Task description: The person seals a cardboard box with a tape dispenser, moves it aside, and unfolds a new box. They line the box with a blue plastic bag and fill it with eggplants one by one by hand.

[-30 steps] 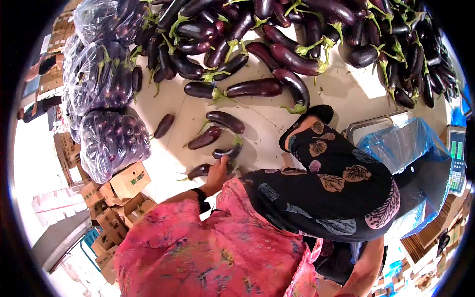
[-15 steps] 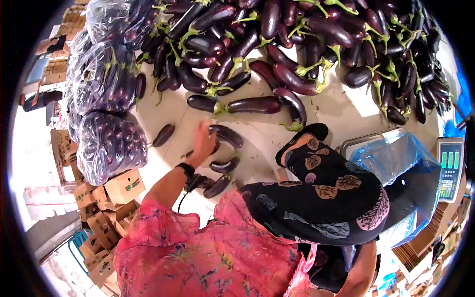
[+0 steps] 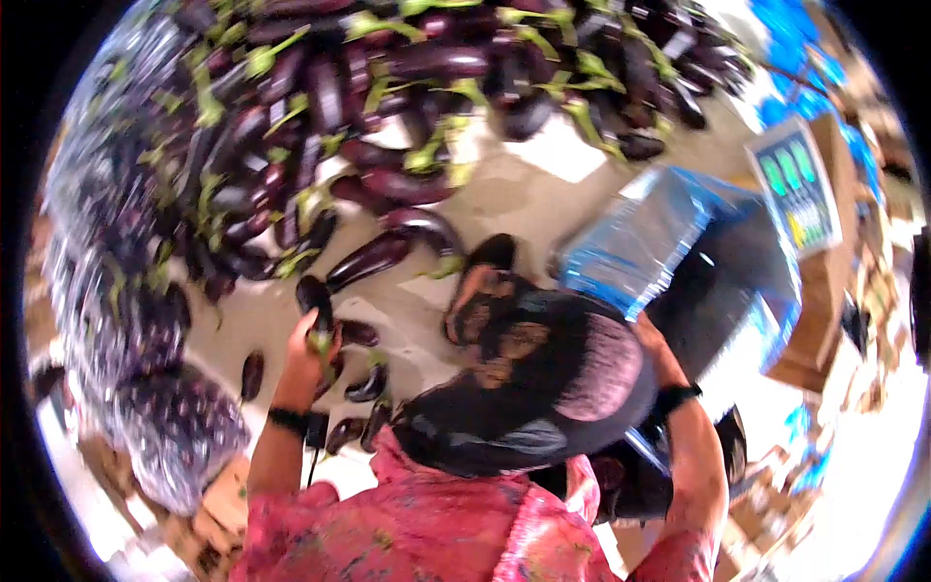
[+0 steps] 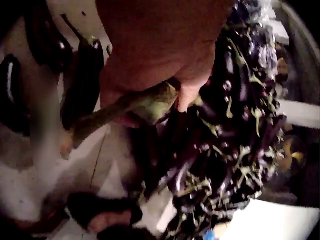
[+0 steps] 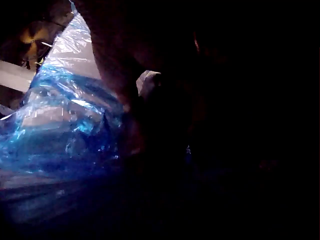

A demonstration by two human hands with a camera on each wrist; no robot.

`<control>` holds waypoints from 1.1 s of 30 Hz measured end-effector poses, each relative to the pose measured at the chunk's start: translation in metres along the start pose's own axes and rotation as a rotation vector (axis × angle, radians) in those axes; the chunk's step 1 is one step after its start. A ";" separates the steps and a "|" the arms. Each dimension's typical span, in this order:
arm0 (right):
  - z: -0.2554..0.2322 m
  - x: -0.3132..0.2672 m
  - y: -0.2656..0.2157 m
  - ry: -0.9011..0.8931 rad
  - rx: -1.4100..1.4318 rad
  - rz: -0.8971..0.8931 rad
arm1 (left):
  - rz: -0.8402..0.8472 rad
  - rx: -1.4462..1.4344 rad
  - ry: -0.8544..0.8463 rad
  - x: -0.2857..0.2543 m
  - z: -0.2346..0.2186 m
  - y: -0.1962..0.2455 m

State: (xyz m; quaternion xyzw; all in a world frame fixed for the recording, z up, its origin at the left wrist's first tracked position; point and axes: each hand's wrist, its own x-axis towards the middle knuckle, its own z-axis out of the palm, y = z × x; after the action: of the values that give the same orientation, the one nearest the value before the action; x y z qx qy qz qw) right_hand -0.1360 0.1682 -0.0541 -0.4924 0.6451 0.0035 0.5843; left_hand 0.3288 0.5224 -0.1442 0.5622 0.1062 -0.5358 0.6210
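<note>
On the pale floor (image 3: 504, 194), just in front of the big heap of eggplants (image 3: 388, 87), the left hand (image 3: 308, 351) curls round one eggplant (image 3: 312, 294) at its green stem end; the left wrist view shows the fingers (image 4: 192, 90) closed on the calyx. Several loose eggplants (image 3: 367, 384) lie on the floor just beside that hand. Bagged eggplants (image 3: 170, 427) sit further left. The right hand (image 3: 642, 330) is by the blue plastic bag (image 3: 640, 242), near the scale (image 3: 795, 184); its wrist view is dark, so I cannot tell how its fingers lie.
</note>
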 end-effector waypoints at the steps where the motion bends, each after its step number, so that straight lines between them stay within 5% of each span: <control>1: 0.005 0.009 0.000 -0.010 0.017 -0.005 | -0.075 -0.044 -0.092 -0.016 0.017 0.000; 2: 0.008 0.020 0.003 -0.026 0.045 -0.025 | -0.213 -0.146 -0.099 -0.026 0.037 0.010; 3: 0.006 0.040 0.030 -0.136 0.133 -0.135 | -0.125 -0.044 -0.152 -0.035 0.065 0.018; 5: 0.005 0.024 0.018 -0.044 0.194 -0.206 | 0.057 0.134 -0.206 -0.046 0.115 0.036; 9: -0.004 0.000 -0.027 -0.062 0.535 -0.124 | 0.169 0.418 -0.256 -0.035 0.218 0.077; 11: 0.020 0.050 0.021 0.051 0.441 -0.156 | 0.191 0.506 -0.410 -0.022 0.261 0.080; 12: 0.032 0.072 0.035 0.029 0.219 -0.012 | 0.200 0.554 -0.497 -0.015 0.280 0.082; 14: 0.023 0.033 -0.008 -0.003 -0.183 -0.002 | 0.277 0.620 -0.647 -0.024 0.339 0.084; 21: 0.013 0.038 -0.008 -0.133 -0.503 -0.088 | 0.790 1.461 -1.191 -0.050 0.498 0.102; 24: -0.024 0.031 -0.018 -0.238 -0.138 -0.166 | 1.235 1.476 -1.533 -0.049 0.536 0.082; 26: -0.064 0.009 -0.027 -0.385 0.417 -0.118 | 1.234 1.517 -1.692 -0.060 0.549 0.069; 28: -0.094 -0.048 -0.062 -0.414 0.783 -0.066 | 1.474 1.464 -1.839 -0.063 0.553 0.050; 33: -0.095 -0.096 -0.065 -0.449 0.628 -0.304 | 1.698 1.359 -1.913 -0.057 0.558 0.011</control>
State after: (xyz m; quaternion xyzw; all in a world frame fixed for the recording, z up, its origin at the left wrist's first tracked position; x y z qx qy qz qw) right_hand -0.1817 0.1403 0.0855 -0.3669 0.3914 -0.1723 0.8261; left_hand 0.0524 0.0981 0.0964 0.0685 -0.9707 -0.1220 0.1954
